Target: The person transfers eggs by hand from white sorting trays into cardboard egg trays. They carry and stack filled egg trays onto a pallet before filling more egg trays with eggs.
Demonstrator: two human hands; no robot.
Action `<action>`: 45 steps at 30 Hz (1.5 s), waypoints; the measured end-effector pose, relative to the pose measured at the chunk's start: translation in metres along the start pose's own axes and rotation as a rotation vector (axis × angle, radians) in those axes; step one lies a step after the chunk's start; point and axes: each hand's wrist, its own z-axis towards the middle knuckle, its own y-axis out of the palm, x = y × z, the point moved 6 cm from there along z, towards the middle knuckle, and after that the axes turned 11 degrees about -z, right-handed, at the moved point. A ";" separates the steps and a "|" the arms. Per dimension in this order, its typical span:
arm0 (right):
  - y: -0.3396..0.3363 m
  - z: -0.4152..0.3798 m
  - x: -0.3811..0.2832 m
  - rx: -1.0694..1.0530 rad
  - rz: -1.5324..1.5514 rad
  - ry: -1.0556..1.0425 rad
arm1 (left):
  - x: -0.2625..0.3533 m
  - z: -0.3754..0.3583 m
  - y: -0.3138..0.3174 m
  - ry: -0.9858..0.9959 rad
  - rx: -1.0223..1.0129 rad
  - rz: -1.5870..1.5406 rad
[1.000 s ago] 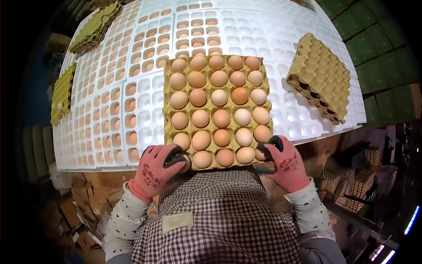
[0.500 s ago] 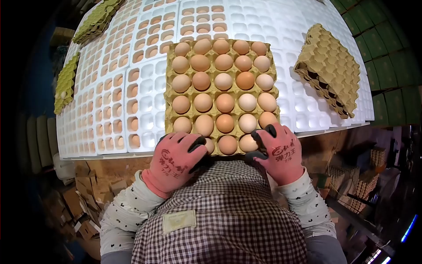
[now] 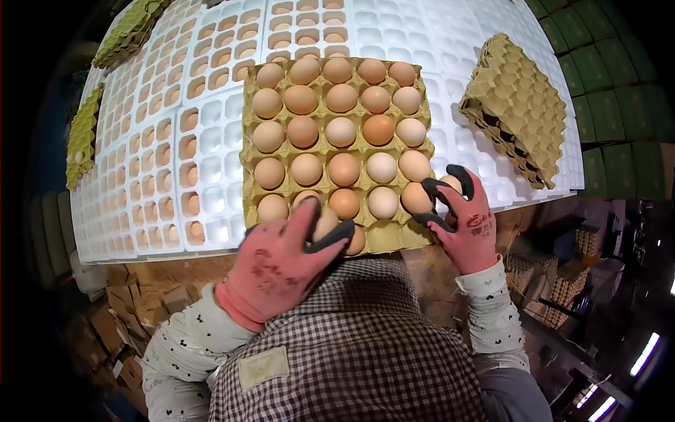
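A pulp egg tray (image 3: 386, 237) full of brown and pale eggs lies in front of me, with bare cells at its front right. My left hand (image 3: 281, 264), in a pink glove with black fingertips, holds a light brown egg (image 3: 325, 226) over the front row. Another egg (image 3: 355, 240) sits right by its thumb. My right hand (image 3: 465, 221), gloved alike, has an egg (image 3: 451, 184) between its curled fingers, just off the tray's right edge. Its thumb and a finger are at an egg (image 3: 416, 198) at the right end of the second row.
White foam trays (image 3: 232, 162) cover the table, those on the left filled with eggs. A stack of pulp trays (image 3: 520, 105) stands at the right, others (image 3: 130, 32) at the far left. Green crates (image 3: 619, 112) are beyond the right edge. Cardboard (image 3: 105, 327) lies below.
Both hands have taken eggs from the tray's front row. My right hand has moved right and up past the tray's edge; my left hand has shifted inward over the front row. The view has shifted slightly.
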 end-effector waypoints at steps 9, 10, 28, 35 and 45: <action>0.005 0.021 0.014 -0.292 1.604 0.248 | -0.004 0.032 0.014 0.008 -0.106 -0.103; 0.004 0.026 0.004 -0.339 1.790 0.209 | -0.012 0.033 -0.001 0.030 -0.125 -0.291; 0.025 0.197 -0.143 -0.669 1.189 0.119 | -0.186 0.070 -0.045 -0.036 0.268 -1.725; 0.019 0.167 -0.177 -0.711 1.651 0.245 | -0.193 0.022 -0.004 -0.289 0.409 -2.306; 0.053 0.154 -0.238 -0.824 1.510 -0.047 | -0.153 -0.076 -0.018 -0.107 0.858 -2.205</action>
